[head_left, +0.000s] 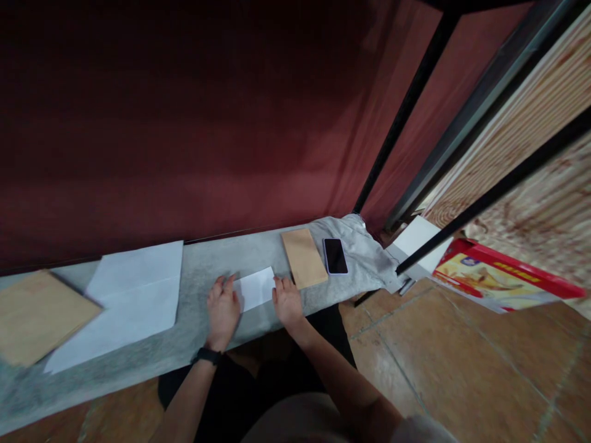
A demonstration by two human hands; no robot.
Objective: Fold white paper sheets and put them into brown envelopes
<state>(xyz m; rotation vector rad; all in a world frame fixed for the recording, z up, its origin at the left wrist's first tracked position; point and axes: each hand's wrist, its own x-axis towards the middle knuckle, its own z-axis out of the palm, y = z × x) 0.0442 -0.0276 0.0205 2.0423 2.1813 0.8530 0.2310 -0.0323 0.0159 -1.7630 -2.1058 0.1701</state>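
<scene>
Fingers [279, 284] of the left hand [222, 311] and right hand [289, 303] are put at left and right ends of small white paper [257, 288]; whether pinched cannot be told.

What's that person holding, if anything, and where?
The small white paper: left grip at its left end, right grip at its right. Whether they pinch or just press it, I can't tell.

The left hand [223, 304] and right hand [287, 300] touch a small white paper [255, 289]. On the right lie a brown envelope [305, 258] and a smartphone [335, 256].
</scene>
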